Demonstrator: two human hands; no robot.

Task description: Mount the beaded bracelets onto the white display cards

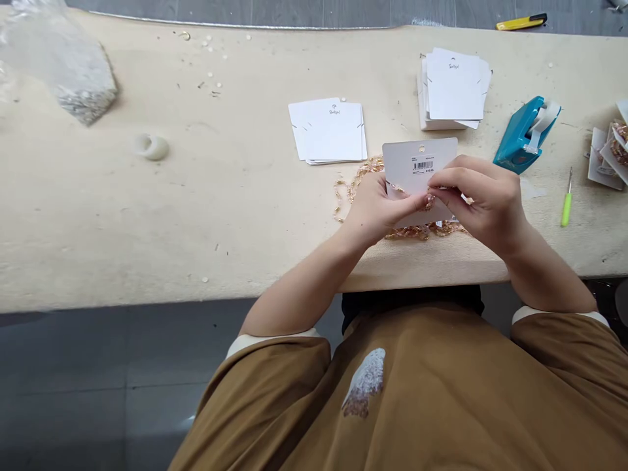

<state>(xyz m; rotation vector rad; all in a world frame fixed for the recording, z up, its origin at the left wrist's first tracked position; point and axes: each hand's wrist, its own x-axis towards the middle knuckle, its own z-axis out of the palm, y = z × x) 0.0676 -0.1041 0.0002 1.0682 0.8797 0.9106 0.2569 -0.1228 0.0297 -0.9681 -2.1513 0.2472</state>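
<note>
While two hands hold a white card (419,163) just above the table (147,242), a clear bag (61,72) of small pale bits lies far off to the left. A round white lump (153,147) sits to the right of the bag. Next comes a short stack of white cards (328,132), and then a gold chain (354,186). The chain lies on the table under the held card and sticks out on both sides. The held card has a barcode on it. The left hand (377,209) is half closed and pinches the low edge of the card. The right hand (478,203) curls over the front of the card, and its fingers (456,186) almost meet the left hand. Past them are a taller stack of cards (454,85), a blue tape holder (524,134), a yellow cutter (521,21) by the far edge, a green-handled tool (566,203), and more cards with chain (606,157) at the right.
</note>
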